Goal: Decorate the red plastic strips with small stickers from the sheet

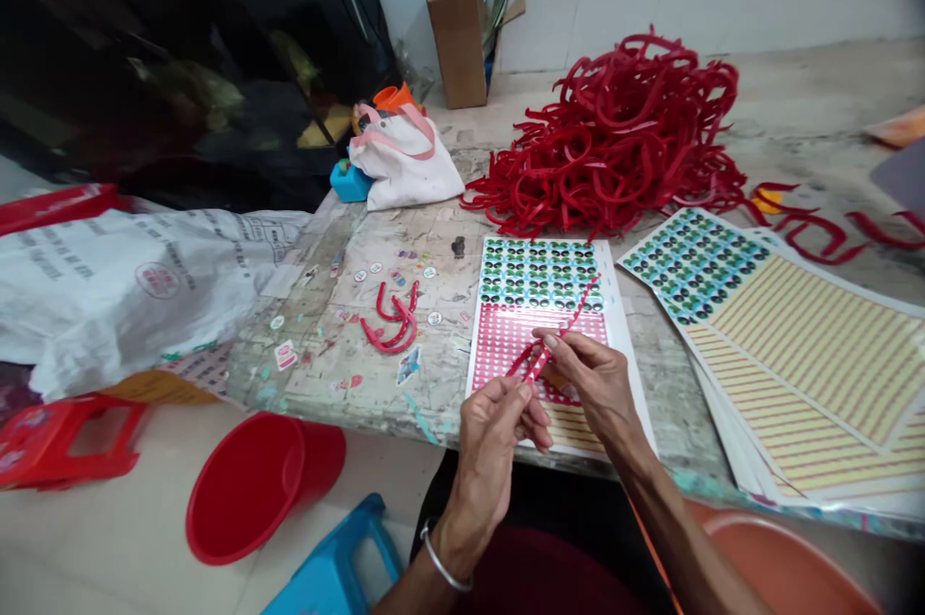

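Between both hands, a thin red strip (553, 331) is being held taut on a slant, low end at the left hand (491, 437), high end running up past the right hand (589, 374). Left fingers are closing around the strip's lower end, thumb pressing against forefinger; right thumb and forefinger are pinching it a little higher, remaining fingers curling loosely. Gripping at two points seems to be keeping the limp strip straight and off the surface. Directly under the hands a sticker sheet (539, 282) is lying flat at the table (376, 374) edge, likely so stickers are sitting within fingertip reach. Left of the left hand, a few curved red strips (394, 321) are lying apart. Beyond the right hand, a big red strip heap (621, 138) is sitting well back; more sheets (802, 355) are fanning out to its right.
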Demonstrator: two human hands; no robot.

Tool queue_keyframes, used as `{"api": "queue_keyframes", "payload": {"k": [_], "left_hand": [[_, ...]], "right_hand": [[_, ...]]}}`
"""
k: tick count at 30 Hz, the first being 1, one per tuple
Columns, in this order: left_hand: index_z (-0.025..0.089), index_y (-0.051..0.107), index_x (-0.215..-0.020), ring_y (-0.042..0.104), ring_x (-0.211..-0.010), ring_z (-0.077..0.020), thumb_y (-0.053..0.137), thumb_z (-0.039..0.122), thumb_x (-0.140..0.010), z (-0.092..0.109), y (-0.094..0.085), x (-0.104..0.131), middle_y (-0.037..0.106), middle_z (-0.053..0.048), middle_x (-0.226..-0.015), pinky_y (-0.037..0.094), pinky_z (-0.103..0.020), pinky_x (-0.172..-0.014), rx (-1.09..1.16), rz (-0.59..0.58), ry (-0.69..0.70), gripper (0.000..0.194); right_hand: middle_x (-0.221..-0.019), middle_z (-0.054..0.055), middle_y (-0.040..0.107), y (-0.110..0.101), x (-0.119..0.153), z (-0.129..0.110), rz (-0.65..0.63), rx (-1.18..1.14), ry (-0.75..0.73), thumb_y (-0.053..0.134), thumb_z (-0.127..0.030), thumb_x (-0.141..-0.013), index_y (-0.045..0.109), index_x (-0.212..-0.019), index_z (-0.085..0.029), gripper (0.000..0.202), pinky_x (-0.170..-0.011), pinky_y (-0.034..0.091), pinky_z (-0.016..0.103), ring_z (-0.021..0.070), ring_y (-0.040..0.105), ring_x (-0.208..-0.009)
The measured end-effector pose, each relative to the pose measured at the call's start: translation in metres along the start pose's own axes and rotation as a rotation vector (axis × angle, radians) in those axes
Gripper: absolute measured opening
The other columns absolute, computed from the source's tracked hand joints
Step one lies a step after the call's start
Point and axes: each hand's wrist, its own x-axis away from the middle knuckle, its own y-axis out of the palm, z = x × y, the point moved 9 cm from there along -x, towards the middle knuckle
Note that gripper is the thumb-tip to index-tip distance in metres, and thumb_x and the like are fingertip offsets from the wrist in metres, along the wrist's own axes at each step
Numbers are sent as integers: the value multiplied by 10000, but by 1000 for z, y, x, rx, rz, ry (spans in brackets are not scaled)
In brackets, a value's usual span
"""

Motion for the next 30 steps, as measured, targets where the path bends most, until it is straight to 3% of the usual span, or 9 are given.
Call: {"api": "queue_keyframes", "payload": {"k": [6,17,26,30], "left_hand": [[123,553,-725,541,-530,-91,526,291,-837,-5,2,-1,577,-12,-649,430,-224,-549,-7,-52,-42,204],[130,571,-744,566,-479,-119,595,335,-776,3,9,-6,619,-27,-614,455,-248,-513,-229,-86,-16,208],[115,636,-792,540,-501,-103,553,368,-803,6,19,-8,620,-51,-678,440,-236,-522,-164,-230,-78,267],[127,627,-800,526,-518,-101,562,388,-789,4,21,-7,614,-50,-708,433,-236,-534,-160,-238,-117,269]], "right_hand": [[-850,43,682,-5,0,-11,11,83,-96,609,-368,-777,700,-865,-165,239,-588,475,244,158,603,-726],[-858,51,667,-6,8,-36,-50,192,-275,598,-290,-799,644,-699,-178,157,-658,471,263,174,617,-780],[-833,57,665,5,26,-42,-102,276,-406,578,-229,-815,654,-695,-196,146,-665,493,272,175,631,-785],[-903,65,677,5,26,-38,-128,273,-392,570,-240,-821,693,-792,-209,129,-727,508,299,191,638,-844]]}}
